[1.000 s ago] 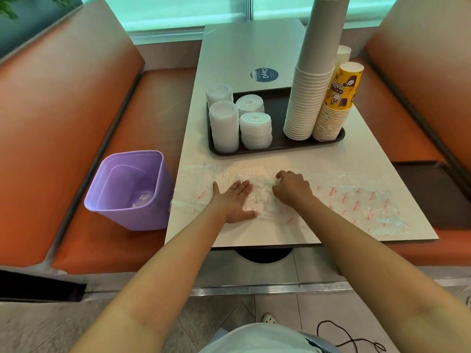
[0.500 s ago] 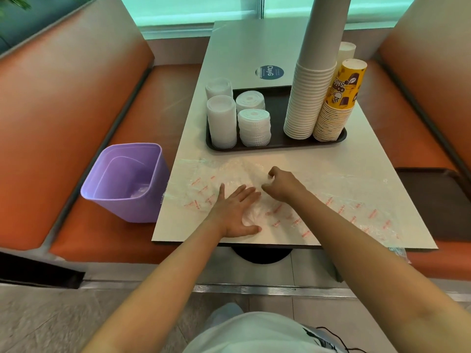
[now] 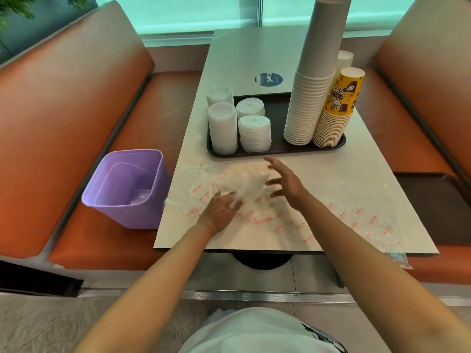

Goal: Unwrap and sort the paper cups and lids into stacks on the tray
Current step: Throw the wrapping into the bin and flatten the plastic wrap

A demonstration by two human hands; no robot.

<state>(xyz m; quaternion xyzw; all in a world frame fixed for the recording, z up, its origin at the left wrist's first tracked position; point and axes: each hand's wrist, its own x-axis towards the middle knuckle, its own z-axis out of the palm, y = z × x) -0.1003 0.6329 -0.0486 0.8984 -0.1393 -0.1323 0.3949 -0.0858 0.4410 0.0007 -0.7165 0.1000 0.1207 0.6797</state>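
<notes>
The cups [image 3: 309,98] and lids [image 3: 239,121] already stand in stacks on the tray [image 3: 277,152], which sits across the middle of the counter [image 3: 362,159]: lids toward its left end, cups at its right. What is left is the wrapper [image 3: 242,184], a clear film with red print spread along the counter's near edge, bunched into a whitish heap between the hands and trailing off the near right corner. The left hand [image 3: 224,210] lies flat on the film with fingers straight, pressing it down. The right hand [image 3: 285,182] hovers over the heap with fingers spread and loose, grasping nothing. The film looks very light, limp and slippery; it will likely slide and spring back open rather than stay folded, so the best hold is probably a full-hand gather at the bunched middle, drawing the loose right tail in before lifting. The purple bin [image 3: 127,189] stands on the seat just beside the counter's left edge, a likely place for it. The tall cup stack looks top-heavy, so a tug on film caught under the tray could upset it.
</notes>
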